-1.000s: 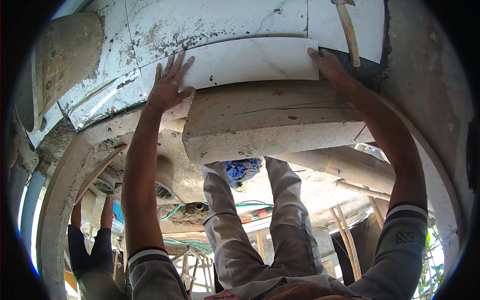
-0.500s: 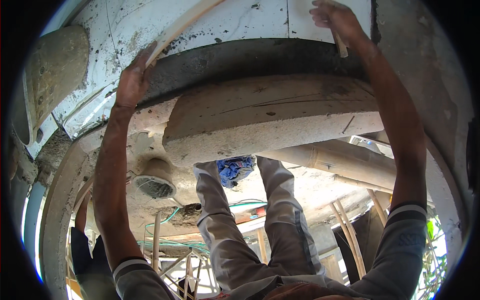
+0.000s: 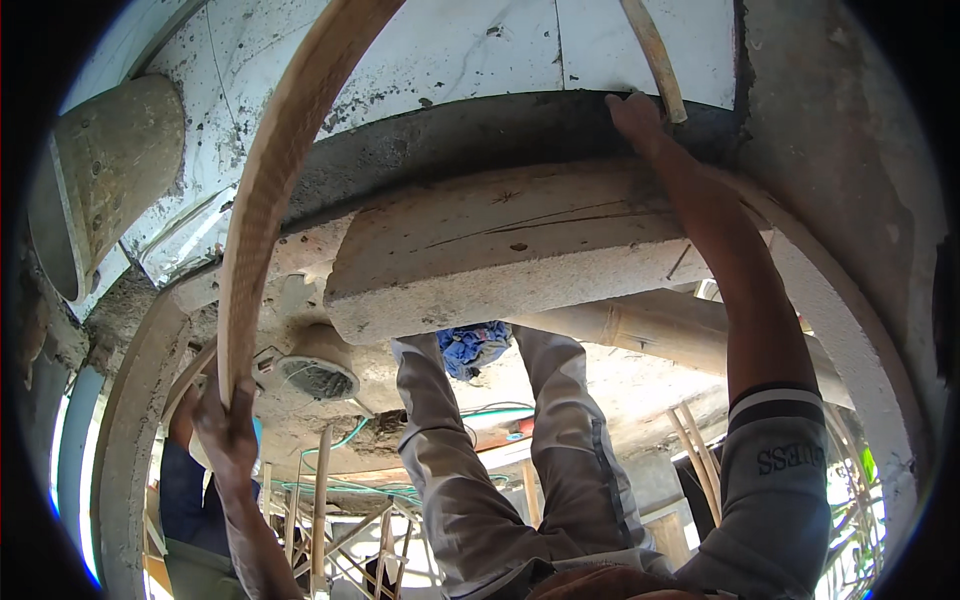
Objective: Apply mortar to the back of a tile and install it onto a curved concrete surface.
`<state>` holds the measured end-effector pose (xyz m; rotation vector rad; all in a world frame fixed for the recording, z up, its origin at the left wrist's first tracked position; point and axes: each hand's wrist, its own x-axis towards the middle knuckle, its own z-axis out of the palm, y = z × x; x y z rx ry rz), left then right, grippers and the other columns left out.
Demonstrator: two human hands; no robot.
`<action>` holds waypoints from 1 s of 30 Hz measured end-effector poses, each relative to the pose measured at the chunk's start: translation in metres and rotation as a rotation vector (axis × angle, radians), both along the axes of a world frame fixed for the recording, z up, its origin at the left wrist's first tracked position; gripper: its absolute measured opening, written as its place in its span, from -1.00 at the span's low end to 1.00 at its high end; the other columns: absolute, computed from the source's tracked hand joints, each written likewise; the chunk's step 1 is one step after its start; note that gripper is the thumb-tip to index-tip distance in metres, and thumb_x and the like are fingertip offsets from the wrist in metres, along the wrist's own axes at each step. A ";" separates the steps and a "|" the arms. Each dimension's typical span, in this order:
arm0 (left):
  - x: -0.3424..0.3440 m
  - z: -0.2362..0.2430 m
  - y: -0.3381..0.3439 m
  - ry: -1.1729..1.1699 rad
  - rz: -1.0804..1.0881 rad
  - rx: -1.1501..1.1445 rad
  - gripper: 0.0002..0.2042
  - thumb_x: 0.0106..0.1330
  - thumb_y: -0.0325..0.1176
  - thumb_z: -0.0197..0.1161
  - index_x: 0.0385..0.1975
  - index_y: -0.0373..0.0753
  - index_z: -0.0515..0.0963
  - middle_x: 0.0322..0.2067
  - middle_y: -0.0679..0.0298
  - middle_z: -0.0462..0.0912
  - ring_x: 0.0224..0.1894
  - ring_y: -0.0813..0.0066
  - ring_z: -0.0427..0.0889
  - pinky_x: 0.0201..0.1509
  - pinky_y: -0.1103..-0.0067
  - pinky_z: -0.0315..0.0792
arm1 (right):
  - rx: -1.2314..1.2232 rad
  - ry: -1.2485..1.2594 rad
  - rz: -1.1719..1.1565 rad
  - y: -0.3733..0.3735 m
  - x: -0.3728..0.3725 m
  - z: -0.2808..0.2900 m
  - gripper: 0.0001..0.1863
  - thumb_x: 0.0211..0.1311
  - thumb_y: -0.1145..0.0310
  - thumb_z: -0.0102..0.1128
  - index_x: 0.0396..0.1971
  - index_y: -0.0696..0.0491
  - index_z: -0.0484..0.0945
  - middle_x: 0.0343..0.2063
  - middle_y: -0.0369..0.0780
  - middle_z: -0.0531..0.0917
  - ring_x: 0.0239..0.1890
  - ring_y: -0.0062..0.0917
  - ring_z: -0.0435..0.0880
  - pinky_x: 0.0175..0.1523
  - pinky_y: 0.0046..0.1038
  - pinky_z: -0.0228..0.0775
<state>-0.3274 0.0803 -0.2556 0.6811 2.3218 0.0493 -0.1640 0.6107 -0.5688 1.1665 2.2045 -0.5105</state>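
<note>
My left hand (image 3: 226, 430) is closed round the lower end of a long curved wooden strip (image 3: 262, 190), which arches up and out of the top of the view. My right hand (image 3: 638, 118) reaches to the upper edge of a dark, curved cement-coated band (image 3: 450, 128); its fingers are partly hidden, and whether they grip anything does not show. Just beside it hangs the end of a narrow wooden strip (image 3: 655, 60), which also leaves the view at the top. Below the band lies a thick pale block (image 3: 500, 245) with a cracked upper face.
White speckled panels (image 3: 450, 50) rise behind the band. A curved board (image 3: 125, 170) leans at left. Below are a round cement-filled container (image 3: 318, 375), a blue cloth (image 3: 470, 348) and a bamboo pole (image 3: 640, 325). Another person in dark clothing (image 3: 185, 490) is at lower left.
My left hand has come down and toward me, pulling the strip's end with it. My right hand has dropped from the white panel to the dark band, away from the narrow strip.
</note>
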 end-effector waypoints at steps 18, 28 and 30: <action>0.177 0.090 -0.031 -0.346 1.116 0.067 -0.77 0.22 -0.45 0.11 -0.14 -0.34 0.47 -0.43 0.17 0.63 -0.37 0.61 0.55 -0.31 0.59 0.44 | -0.006 0.384 0.804 0.000 -0.018 0.058 -0.83 0.14 0.35 -0.03 -0.42 0.16 0.43 -0.50 -0.01 0.58 -0.38 -0.06 0.56 -0.25 -0.18 0.39; 0.287 0.119 -0.071 -0.552 1.565 0.361 -0.65 0.25 -0.39 0.15 0.01 -0.35 0.39 -0.19 0.27 0.57 -0.18 0.59 0.48 -0.08 0.62 0.36 | -0.492 0.453 0.559 -0.156 -0.063 0.225 -0.68 0.26 0.33 -0.08 -0.08 0.19 0.48 -0.11 -0.10 0.58 -0.03 -0.40 0.54 0.10 -0.48 0.29; 0.300 0.116 -0.081 -0.690 1.686 0.498 -0.61 0.25 -0.39 0.15 0.06 -0.37 0.34 -0.09 0.24 0.52 -0.11 0.55 0.47 -0.01 0.59 0.35 | -0.689 0.421 0.539 -0.212 -0.052 0.265 -0.70 0.25 0.36 -0.05 -0.11 0.19 0.49 -0.13 -0.10 0.58 -0.03 -0.38 0.54 0.07 -0.48 0.31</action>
